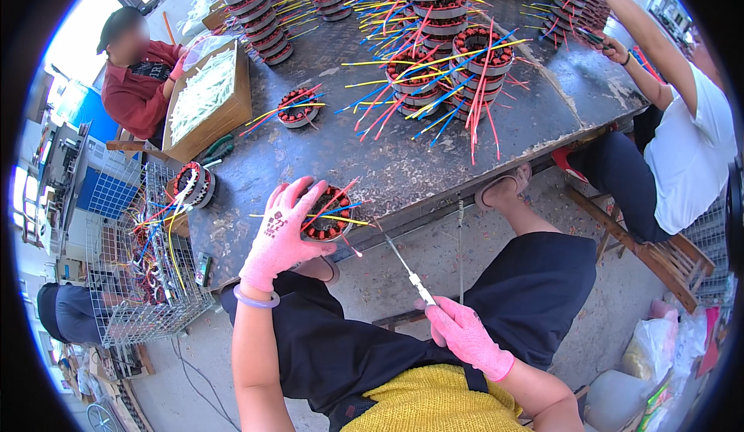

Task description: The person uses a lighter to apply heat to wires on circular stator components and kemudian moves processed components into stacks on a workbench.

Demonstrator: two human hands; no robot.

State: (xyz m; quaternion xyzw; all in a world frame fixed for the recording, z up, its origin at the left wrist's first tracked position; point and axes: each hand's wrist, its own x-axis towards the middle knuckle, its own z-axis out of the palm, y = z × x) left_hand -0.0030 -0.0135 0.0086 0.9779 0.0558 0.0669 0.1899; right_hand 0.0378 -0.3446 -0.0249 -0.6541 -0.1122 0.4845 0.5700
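Left hand, pink-gloved, is closed about the left side of a wire-wound stator, fingers beyond it and thumb on the near side. Right hand, likewise gloved, is clamped on the handle of a slim tool. Dark worktable: top scuffed and marked. Wire-mesh basket: beside the worktable's left end. Carton: on the worktable, open, filled with pale strips. Stator stacks: upright toward the far side, red, yellow and blue leads splayed outward. Held stator: at the worktable's near edge, coils red, leads projecting mainly rightward. Tool: white-handled, thin metal shaft angled up-left, tip near those leads; contact cannot be determined.
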